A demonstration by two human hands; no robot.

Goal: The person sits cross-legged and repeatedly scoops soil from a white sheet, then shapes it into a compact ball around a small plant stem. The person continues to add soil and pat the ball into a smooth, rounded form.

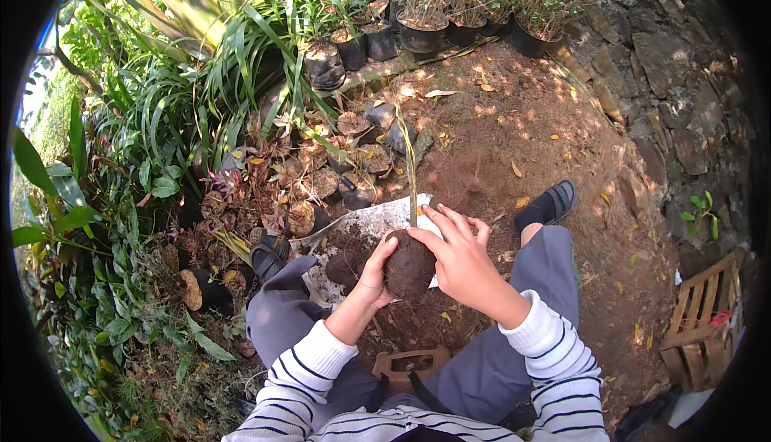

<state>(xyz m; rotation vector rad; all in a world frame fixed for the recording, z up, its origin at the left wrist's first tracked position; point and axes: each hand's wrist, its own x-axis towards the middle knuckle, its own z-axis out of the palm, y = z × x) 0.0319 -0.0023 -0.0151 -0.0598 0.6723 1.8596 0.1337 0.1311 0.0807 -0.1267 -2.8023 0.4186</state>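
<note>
A round, dark brown soil ball (408,267) sits between my hands, above a white sheet. From its top rises a long, thin plant (411,161) with green and yellowish leaves. My left hand (374,272) is closed round the ball's left side, thumb near the top. My right hand (466,259) lies at the ball's upper right, touching it beside the stem base, its fingers stretched and apart. Loose dark soil (347,263) lies heaped on the white sheet (385,215) just left of the ball.
Several soil-filled black bags (323,185) stand or lie ahead to the left. Black pots (422,36) of plants line the far edge. Dense greenery (120,281) fills the left. A stone wall (658,64) and a wooden crate (703,317) are on the right.
</note>
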